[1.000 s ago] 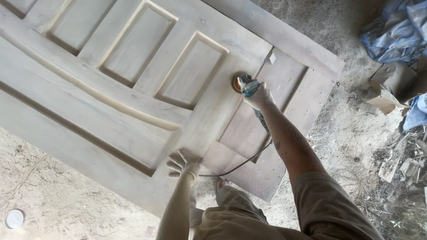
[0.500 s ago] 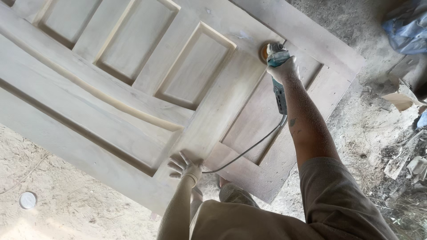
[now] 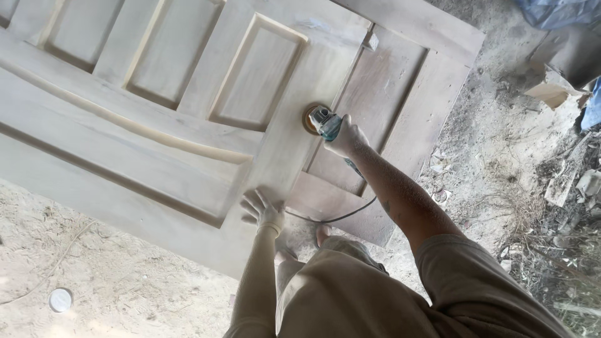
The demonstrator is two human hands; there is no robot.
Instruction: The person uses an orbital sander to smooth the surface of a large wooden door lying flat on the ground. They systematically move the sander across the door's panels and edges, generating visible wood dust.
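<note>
R hand point(image 3: 348, 139) wrapped tight round sander point(image 3: 322, 120), heavy, buzzy, grip body. L hand point(image 3: 264, 209) flat, fingers spread, on stiff wood door point(image 3: 188, 150).

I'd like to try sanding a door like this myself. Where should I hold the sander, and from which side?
Probably grip the sander around its slim body behind the disc, coming from the cord end, as the right hand does. The disc lies flat on the door, so the body sticks back toward you.
</note>
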